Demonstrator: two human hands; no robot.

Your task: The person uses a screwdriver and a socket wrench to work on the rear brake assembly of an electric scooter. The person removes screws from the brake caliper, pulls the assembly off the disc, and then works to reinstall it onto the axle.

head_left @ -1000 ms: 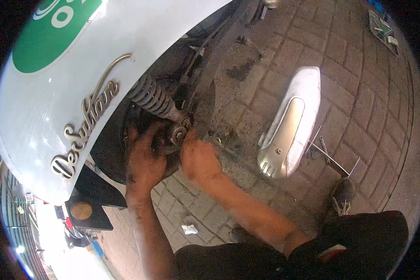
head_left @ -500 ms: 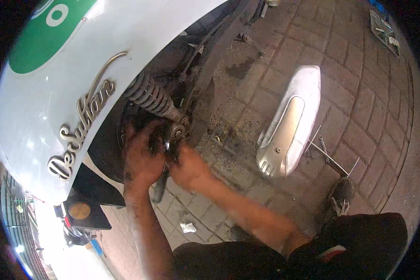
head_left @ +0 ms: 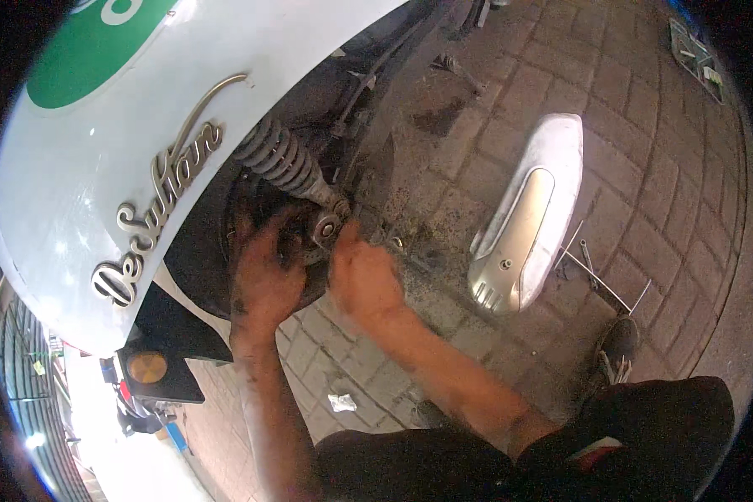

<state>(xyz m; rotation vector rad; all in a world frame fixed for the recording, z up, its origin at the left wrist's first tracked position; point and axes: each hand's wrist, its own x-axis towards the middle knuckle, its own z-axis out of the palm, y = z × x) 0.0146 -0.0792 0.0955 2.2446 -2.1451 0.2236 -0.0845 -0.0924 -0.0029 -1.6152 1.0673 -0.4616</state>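
My left hand (head_left: 263, 272) reaches into the dark space beside the wheel (head_left: 201, 259), under the white scooter body panel (head_left: 67, 192). Its fingers look spread and bent, with the tips lost in shadow. My right hand (head_left: 366, 280) is closed, its fingertips up against the round metal bushing (head_left: 327, 229) at the lower end of the coil-spring shock absorber (head_left: 283, 157). Whatever small thing those fingers grip is hidden by the hand. A narrow gap separates the two hands.
A silver and gold cover (head_left: 527, 217) lies on the paving at right, beside a thin T-shaped rod tool (head_left: 598, 280). My shoe (head_left: 619, 339) is below it. A white scrap (head_left: 341, 402) lies near my knees; a tool tray (head_left: 694, 58) stands far right.
My hands have drawn apart, the right one moving right and up against the bushing. A dark handle-like piece below the hands no longer shows. The whole view has shifted slightly.
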